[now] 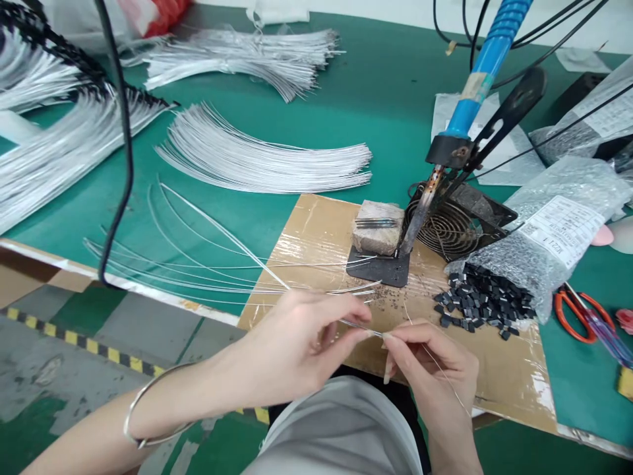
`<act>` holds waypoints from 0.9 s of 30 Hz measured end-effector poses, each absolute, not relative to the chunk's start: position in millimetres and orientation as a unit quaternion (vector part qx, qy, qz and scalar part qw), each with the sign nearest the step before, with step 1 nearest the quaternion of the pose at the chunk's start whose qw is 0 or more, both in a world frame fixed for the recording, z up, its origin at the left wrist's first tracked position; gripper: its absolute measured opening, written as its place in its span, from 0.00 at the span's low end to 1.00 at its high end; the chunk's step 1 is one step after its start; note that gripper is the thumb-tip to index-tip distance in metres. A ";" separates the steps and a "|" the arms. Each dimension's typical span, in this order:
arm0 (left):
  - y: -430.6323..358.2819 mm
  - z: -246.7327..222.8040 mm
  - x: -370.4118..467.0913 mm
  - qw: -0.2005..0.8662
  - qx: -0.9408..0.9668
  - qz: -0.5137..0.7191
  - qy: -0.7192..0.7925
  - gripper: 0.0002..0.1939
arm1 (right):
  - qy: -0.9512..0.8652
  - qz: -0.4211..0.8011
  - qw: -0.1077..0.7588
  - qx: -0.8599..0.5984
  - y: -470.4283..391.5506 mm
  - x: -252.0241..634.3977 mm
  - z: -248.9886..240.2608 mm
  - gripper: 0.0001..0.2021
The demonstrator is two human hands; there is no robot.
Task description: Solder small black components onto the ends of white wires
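My left hand (301, 340) is closed in a pinch on thin white wires (222, 229), whose long ends trail up and left over the table. Its fingertips nearly meet those of my right hand (432, 369), which pinches the wires' near ends. A fine silvery strand (408, 313) runs up from my right fingers and lies across the back of that hand. Exactly how the wire ends sit between the fingertips is too small to make out. Several loose white wires (198, 290) lie on the table behind my left hand.
A blue-handled soldering iron (462, 115) hangs tip down beside a worn block (377, 227) on cardboard (316, 224). Right of it are a fan (450, 227), small black connectors (479, 300), a bubble-wrap bag (519, 224) and scissors (576, 316). A white wire bundle (267, 155) lies behind.
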State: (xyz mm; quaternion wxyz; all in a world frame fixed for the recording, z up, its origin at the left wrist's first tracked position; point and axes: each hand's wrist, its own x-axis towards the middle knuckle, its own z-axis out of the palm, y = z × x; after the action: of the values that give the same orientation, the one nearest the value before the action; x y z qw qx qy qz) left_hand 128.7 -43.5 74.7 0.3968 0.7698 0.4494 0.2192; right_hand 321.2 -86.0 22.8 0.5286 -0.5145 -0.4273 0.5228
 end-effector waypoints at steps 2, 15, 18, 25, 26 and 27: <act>-44.8 75.1 134.8 0.368 0.791 0.223 0.434 0.08 | -0.417 0.514 0.534 -0.526 -85.9 319.9 23.8 0.07; -41.6 69.1 143.4 0.536 0.661 0.236 0.468 0.10 | -0.404 0.527 0.561 -0.494 -86.1 316.5 19.5 0.05; -41.6 68.1 145.4 0.542 0.647 0.248 0.475 0.09 | -0.402 0.527 0.562 -0.494 -85.5 317.3 18.0 0.05; -41.5 62.0 147.1 0.539 0.612 0.269 0.513 0.10 | -0.325 0.527 0.587 -0.523 -85.3 312.1 23.4 0.07; -41.3 61.7 147.3 0.539 0.610 0.272 0.514 0.10 | -0.312 0.540 0.586 -0.518 -85.4 310.8 24.2 0.07; -41.1 61.6 147.7 0.539 0.608 0.275 0.514 0.10 | -0.302 0.556 0.583 -0.509 -85.7 309.6 24.6 0.08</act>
State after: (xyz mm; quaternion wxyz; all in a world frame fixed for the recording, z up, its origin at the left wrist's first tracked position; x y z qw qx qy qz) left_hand 147.7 -41.1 61.6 0.5385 0.6085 0.5140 0.2748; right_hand 309.6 -85.7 24.6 0.5835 -0.5094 -0.3024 0.5556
